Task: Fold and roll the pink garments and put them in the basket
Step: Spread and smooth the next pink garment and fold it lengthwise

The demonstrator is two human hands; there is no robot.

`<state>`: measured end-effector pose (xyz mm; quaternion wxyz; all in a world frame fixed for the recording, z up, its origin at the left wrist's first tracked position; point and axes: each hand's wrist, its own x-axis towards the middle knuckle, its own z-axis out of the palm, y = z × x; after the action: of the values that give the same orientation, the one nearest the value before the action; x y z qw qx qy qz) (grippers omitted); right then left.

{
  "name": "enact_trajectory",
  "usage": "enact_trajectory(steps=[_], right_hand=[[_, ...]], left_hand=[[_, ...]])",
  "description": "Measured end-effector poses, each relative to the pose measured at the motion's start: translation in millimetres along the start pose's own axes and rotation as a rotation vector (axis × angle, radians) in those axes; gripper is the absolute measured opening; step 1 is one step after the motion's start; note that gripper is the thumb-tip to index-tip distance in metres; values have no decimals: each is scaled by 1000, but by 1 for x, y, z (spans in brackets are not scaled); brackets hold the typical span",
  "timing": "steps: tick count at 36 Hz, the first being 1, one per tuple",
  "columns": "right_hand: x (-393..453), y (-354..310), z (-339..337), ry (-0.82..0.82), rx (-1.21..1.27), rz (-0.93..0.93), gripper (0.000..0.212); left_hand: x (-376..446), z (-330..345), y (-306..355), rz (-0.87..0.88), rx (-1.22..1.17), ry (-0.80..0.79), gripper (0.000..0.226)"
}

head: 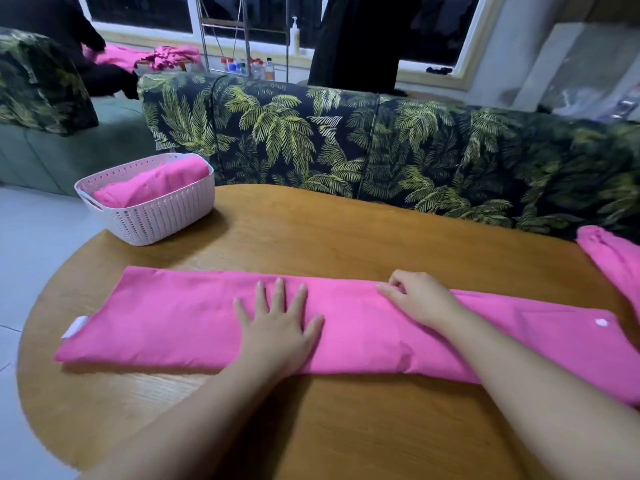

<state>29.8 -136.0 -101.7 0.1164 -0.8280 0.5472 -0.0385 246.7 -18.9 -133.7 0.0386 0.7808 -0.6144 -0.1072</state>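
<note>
So the pink garment [166,317] is folded into a long flat strip lying across the round wooden counter [311,237], long axis running side to side under both hands. Smooth woven-looking fabric, a white tag poking out at the end beyond the left hand [277,327], and a small white button near the end past the right hand [415,299]. Left hand is flat, fingers spread, pressing down on the middle of the strip. Right hand sits just beside it, fingers curled and pinching the far edge of the fabric. Up and away from the left hand there's a white perforated plastic basket [162,216], oval-ish, with a rolled pink garment [156,185] already inside. Another pink garment [613,258] lies bunched past the right hand at the counter's edge.
</note>
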Motion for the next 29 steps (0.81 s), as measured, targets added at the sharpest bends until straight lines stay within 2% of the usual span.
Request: enact_trajectory(steps=[3, 9, 17, 22, 25, 29], right_hand=[[-7, 26, 2, 16, -56, 3, 31], [-5, 49, 4, 91, -63, -20, 34], [-3, 63, -3, 114, -66, 10, 44], [-22, 88, -19, 65, -177, 23, 44], [-37, 104, -27, 58, -178, 73, 43], [-56, 133, -31, 116, 59, 169, 38]], left_hand=[[5, 6, -9, 20, 59, 30, 93], [11, 8, -17, 59, 124, 37, 90], [10, 5, -17, 43, 138, 11, 91], [9, -3, 9, -34, 85, -25, 66], [14, -1, 40, 70, 48, 22, 60], [27, 10, 82, 285, -84, 18, 49]])
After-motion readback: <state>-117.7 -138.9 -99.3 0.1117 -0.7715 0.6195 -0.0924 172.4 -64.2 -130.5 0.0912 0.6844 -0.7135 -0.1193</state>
